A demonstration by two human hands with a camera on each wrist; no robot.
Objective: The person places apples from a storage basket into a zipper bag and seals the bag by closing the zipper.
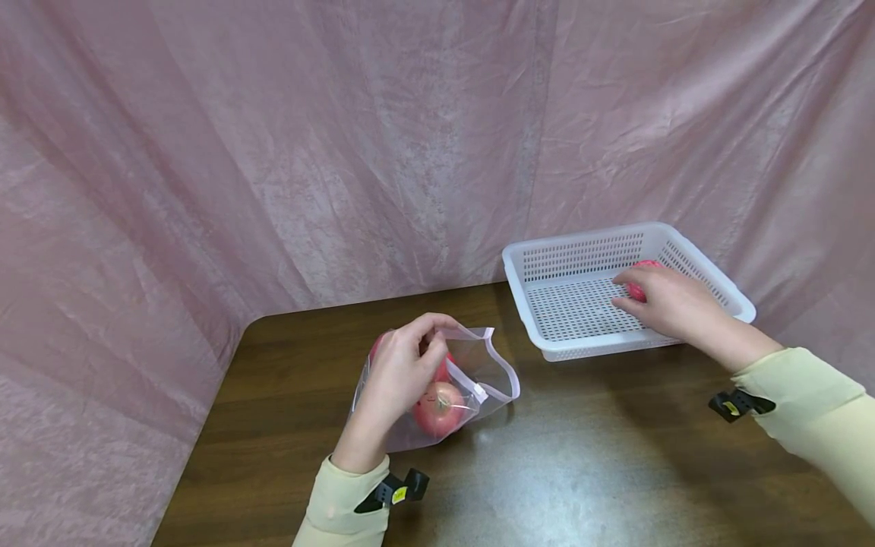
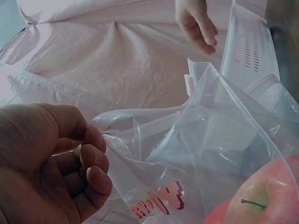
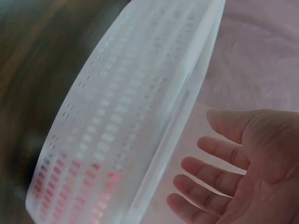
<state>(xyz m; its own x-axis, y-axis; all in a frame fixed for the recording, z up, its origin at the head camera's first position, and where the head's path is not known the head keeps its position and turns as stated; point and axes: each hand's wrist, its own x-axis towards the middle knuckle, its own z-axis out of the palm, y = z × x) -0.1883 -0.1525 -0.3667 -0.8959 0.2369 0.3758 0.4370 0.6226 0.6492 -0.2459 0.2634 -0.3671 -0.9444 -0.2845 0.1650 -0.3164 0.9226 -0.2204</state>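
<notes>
Where it enters my head feed at the lower edge, a pale yellow fabric sleeve (image 1: 345, 497) is cut off by the frame; a small black wrist camera (image 1: 403, 488) sits at its cuff. Left hand (image 1: 399, 368): thumb and forefinger pinch the rim of a clear plastic slider bag (image 1: 472, 353), seen best on my left wrist feed. The bag lies on a brown wood-grain table (image 1: 574, 448). Its mouth gapes to the right, toward the basket; I read its long axis as roughly left to right, though hand and folds obscure the closed end. Inside: one round pink-red apple (image 1: 437, 416), stem end turned up toward the head camera. More red shows behind the fingers; I cannot count the fruit. Red printing (image 2: 161, 200) on the film is broken by creases, not fully legible.

Right hand (image 1: 673, 300): over the basket, fingers spread and relaxed, grasping nothing. Beneath it, a rounded pink-red object (image 1: 636, 292) lies in a white rectangular perforated plastic basket (image 1: 536, 304), mostly covered by the hand; I cannot tell whether they touch. The basket's long axis runs left to right, right end slightly farther. Right wrist feed: basket wall blurred, red visible through its slots. Behind everything hangs a pink crushed-velvet curtain (image 1: 383, 152).
</notes>
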